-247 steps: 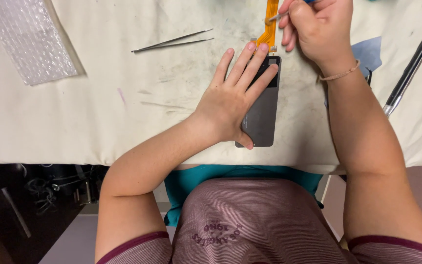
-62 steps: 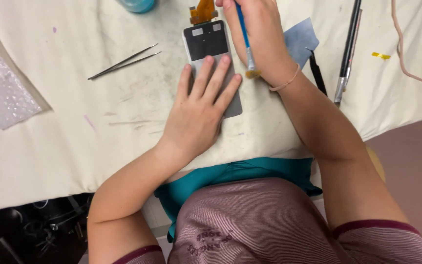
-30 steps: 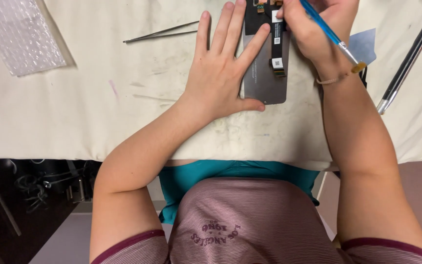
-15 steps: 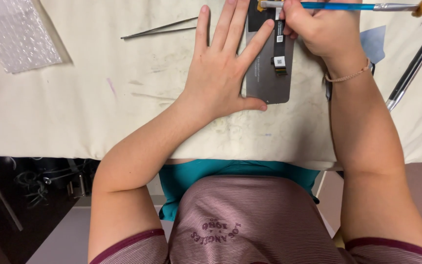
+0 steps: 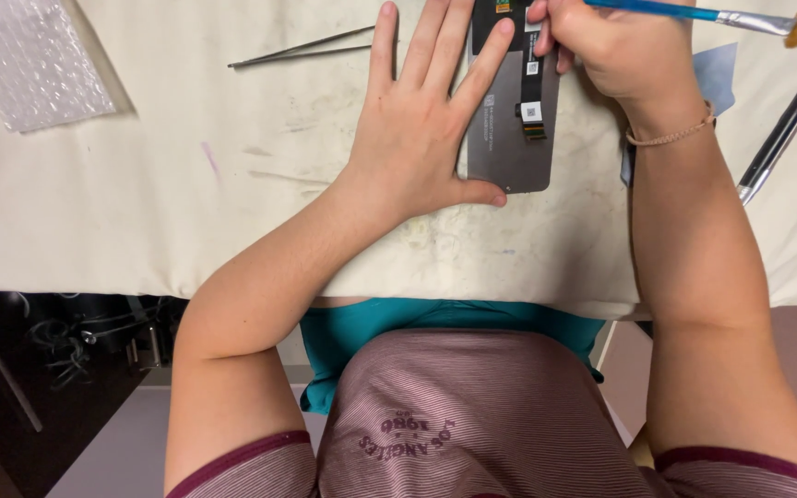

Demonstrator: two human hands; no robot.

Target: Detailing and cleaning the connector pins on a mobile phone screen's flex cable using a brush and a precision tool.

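A grey phone display panel [image 5: 509, 138] lies back side up on the cream table cover [image 5: 186, 212], with a black flex strip and small labels on it. My left hand [image 5: 426, 120] rests flat, its fingers spread, with the index finger and thumb pressed on the panel's left edge. My right hand [image 5: 615, 51] is closed around a blue-handled brush [image 5: 694, 14], and its fingertips touch the top of the panel. The brush lies level, its tan bristles pointing right.
Metal tweezers [image 5: 302, 48] lie on the cloth left of my left hand. A sheet of bubble wrap [image 5: 34, 60] sits at the far left. A long black tool [image 5: 786, 120] and a pale blue scrap [image 5: 717, 78] lie to the right. The table's near edge runs just before my body.
The panel, first face up with an orange flex strip, now lies back side up. My left hand stayed flat on it. The brush swung from pointing down to level, bristles right.
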